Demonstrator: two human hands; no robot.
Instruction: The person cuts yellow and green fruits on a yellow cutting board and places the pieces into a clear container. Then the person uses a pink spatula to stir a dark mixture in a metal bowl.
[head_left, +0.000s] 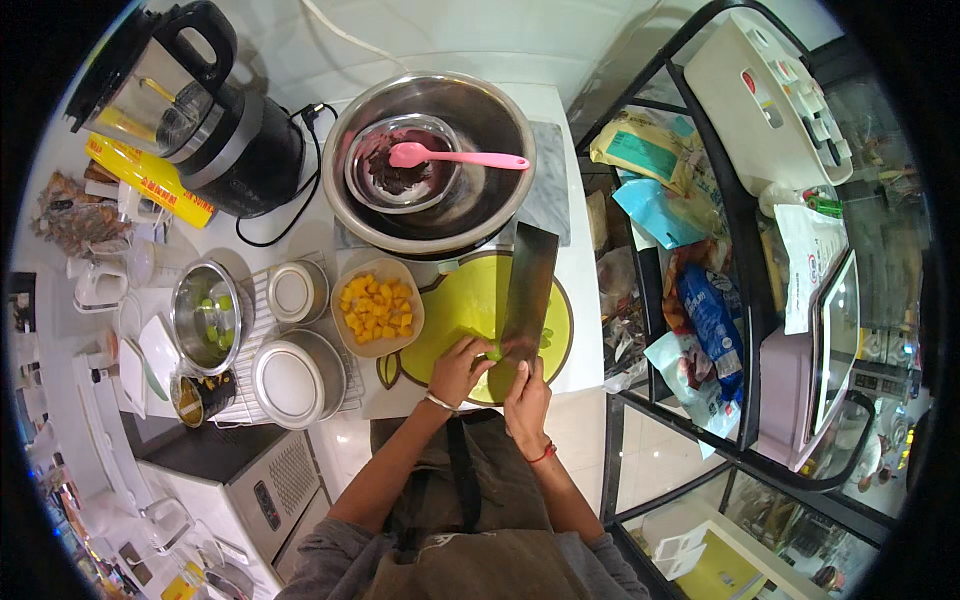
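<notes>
My right hand (528, 397) grips a broad-bladed kitchen knife (531, 289) near its handle end, the blade pointing away from me over a green cutting board (461, 307). With its fingertips my left hand (457, 371) holds a small green fruit (493, 353), perhaps a grape, against the board just left of the blade. Several green slices (547, 336) lie right of the knife, partly hidden by it. Left of the board stands a square bowl of diced yellow fruit (377, 309), perhaps mango.
Behind the board, a large steel bowl (480, 97) holds a smaller bowl (360, 191) with a pink spatula (465, 157). Round tins (289, 382) rest on a wire rack (259, 322). A steel bowl (180, 330) contains several green fruits. A blender (247, 157) stands far left; black shelving (697, 112) rises right.
</notes>
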